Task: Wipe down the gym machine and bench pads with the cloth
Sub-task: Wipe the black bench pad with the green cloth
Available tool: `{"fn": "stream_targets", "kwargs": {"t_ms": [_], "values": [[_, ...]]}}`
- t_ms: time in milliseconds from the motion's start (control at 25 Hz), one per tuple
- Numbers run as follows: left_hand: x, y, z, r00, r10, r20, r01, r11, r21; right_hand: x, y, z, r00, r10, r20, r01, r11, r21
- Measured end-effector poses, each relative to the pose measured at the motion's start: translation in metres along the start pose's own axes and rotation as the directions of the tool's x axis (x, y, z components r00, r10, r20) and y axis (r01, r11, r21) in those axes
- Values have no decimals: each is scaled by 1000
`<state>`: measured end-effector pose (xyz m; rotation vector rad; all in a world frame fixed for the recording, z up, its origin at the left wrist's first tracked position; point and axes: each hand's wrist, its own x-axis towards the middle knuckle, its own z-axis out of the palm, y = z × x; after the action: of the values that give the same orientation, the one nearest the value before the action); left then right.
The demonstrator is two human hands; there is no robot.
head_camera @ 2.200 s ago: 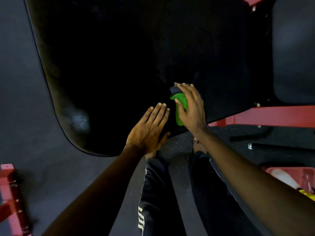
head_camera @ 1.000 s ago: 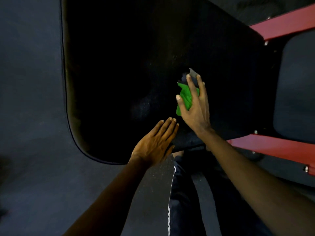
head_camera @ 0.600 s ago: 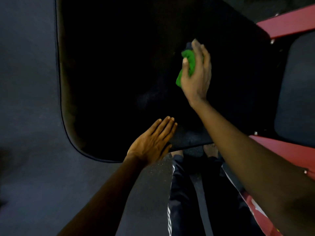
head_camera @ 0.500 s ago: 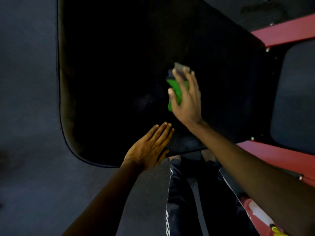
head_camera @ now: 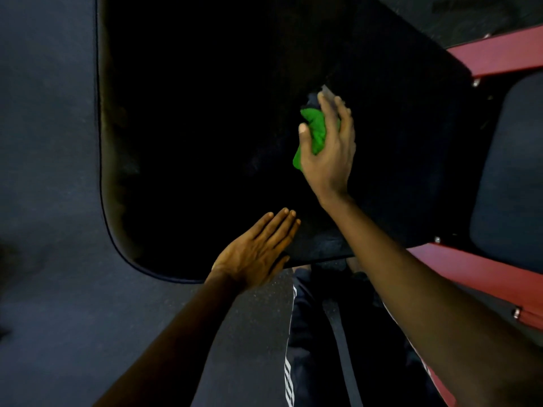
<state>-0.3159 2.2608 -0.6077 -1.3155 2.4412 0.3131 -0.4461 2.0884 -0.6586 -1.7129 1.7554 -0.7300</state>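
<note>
The cloth, bright green with a dark grey end, lies bunched on the bench pad, right of its middle. That pad is large and black with rounded corners. A second dark pad sits near it, on the right.

The right hand carried the green cloth away from the near edge of the black pad, where two seconds before it had lain just beside the left hand, and out toward the pad's middle. It reached farthest a little over half a second ago, drew back toward the person, then went out again slightly and to the right. A gap opened between the two hands, which had been almost touching. The view swung too: more of the red frame bar showed at the upper right, and the red bin at the lower right dropped out of sight.
</note>
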Motion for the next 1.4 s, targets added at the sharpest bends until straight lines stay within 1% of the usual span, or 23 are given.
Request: {"fn": "stream_targets", "kwargs": {"t_ms": [80,160,200,240,280,320,360,400,440,480,520,600,720,760,840,920,960,1040,1120,1160,1240,1320,1400], "values": [[0,0,1,1000,1,-1,-1,1000,-10,-30,0,-6,985,-138,103,141,990,-25],[0,0,2,1000,-4,-2,4,1000,-14,-47,13,-18,920,-316,233,330,944,-20],[0,1,2,1000,-9,0,9,1000,-12,-44,24,-24,886,-372,276,394,919,-26],[0,1,2,1000,-9,0,9,1000,-12,-37,37,-29,880,-381,284,408,912,-41],[-1,0,3,1000,-8,-3,8,1000,-14,-29,49,-31,908,-333,256,358,932,-60],[-1,-1,3,1000,-7,-8,7,1000,-19,-21,61,-32,952,-236,196,254,965,-69],[-2,-1,2,1000,-13,-12,13,1000,-28,-14,70,-33,987,-103,121,111,992,-54],[-2,0,1,999,-29,-17,28,999,-44,-11,77,-33,998,34,48,-33,999,-14],[0,2,-3,998,-52,-26,50,996,-72,-9,81,-34,990,140,-12,-140,990,25],[3,6,-8,996,-78,-42,74,992,-106,-10,82,-33,978,201,-50,-199,979,48],[9,9,-14,993,-98,-66,88,986,-138,-12,81,-32,974,216,-62,-213,976,50],[31,7,-29,986,-109,-128,84,979,-186,-26,73,-31,987,160,-31,-159,987,25],[85,-24,-50,966,-165,-198,128,975,-183,-74,63,-34,991,66,114,-64,998,-24],[105,-37,-55,965,-180,-193,150,976,-159,-91,64,-38,985,43,166,-39,999,-27],[142,-56,-57,975,-179,-135,167,981,-94,-117,69,-45,972,10,235,-6,1000,-20],[174,-67,-54,984,-138,-113,135,990,-35,-120,82,-48,973,7,232,0,999,-32],[188,-71,-53,987,-111,-120,110,994,-10,-116,90,-48,980,39,196,-33,999,-35],[211,-76,-50,989,-58,-134,63,998,27,-102,100,-45,978,196,72,-197,980,-3],[224,-81,-46,993,-31,-111,38,997,61,-94,99,-39,937,348,-21,-347,937,36],[227,-83,-43,994,-29,-103,37,996,75,-95,93,-36,929,368,-36,-366,930,35],[230,-83,-39,994,-20,-105,30,995,99,-106,78,-31,951,308,-9,-308,951,-11],[228,-80,-37,993,-25,-111,37,994,103,-126,66,-33,982,165,88,-163,986,-33],[227,-79,-38,993,-44,-112,54,994,90,-136,72,-40,982,31,187,-26,999,-27]]}}
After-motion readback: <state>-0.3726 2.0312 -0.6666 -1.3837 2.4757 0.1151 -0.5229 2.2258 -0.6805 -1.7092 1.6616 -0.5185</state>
